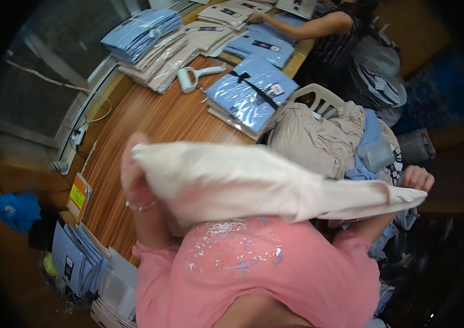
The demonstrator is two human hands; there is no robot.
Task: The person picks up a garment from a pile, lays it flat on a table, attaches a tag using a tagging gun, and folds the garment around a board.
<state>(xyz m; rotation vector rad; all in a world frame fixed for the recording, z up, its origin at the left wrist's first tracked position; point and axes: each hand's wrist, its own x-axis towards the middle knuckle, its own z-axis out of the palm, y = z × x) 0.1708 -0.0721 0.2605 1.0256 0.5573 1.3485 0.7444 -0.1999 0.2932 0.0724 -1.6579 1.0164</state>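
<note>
My left hand [135,183] clutching one end of a cream cloth [243,183], my right hand [415,183] pinching its far narrow end, cloth stretched between both grips above my chest, wooden table [150,123] beyond, bagged blue shirts [251,93], heaped clothes on a white chair [319,98].

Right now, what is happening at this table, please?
A person in a pink top holds a cream garment stretched between the left hand and the right hand, above a wooden table. Bagged blue shirts and a lint roller lie on it. Loose clothes pile on a chair. Another person's hand touches packets at the far end.
</note>
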